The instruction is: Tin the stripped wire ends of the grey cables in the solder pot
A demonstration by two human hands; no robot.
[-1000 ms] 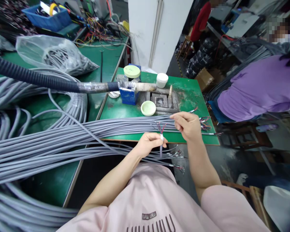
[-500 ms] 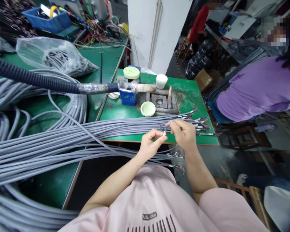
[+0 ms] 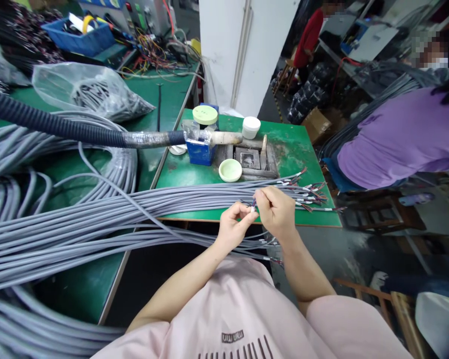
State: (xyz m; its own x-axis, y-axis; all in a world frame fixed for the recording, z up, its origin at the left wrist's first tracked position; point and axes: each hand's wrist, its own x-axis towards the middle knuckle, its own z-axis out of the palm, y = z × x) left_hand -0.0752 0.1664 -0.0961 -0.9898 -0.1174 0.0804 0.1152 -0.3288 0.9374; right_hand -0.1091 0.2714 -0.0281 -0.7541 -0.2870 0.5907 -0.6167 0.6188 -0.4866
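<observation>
Between finger and thumb, my left hand (image 3: 235, 223) pinches a cable end (image 3: 253, 209) at its white sleeve, with thin dark and coloured wires sticking up from it. Close against it on the right, my right hand (image 3: 277, 209) has its fingers closed on those thin wires (image 3: 254, 201); the fingertips partly hide them. Behind my hands, a bundle of grey cables (image 3: 194, 196) crosses the green table, its stripped ends (image 3: 314, 193) showing white sleeves and coloured wires. A smaller group of grey cables (image 3: 149, 239) runs below, at the table's front edge.
A soldering pot (image 3: 248, 158) sits in a grimy frame near a pale green dish (image 3: 230, 170), a white tub (image 3: 251, 127) and a blue box (image 3: 200, 152). A dark corrugated hose (image 3: 90, 130) crosses at left. A co-worker in purple (image 3: 400, 139) sits at right.
My right hand has moved slightly left and turned, closing in on the wires beside my left hand. My left hand keeps its pinch on the cable end. The view has shifted slightly.
</observation>
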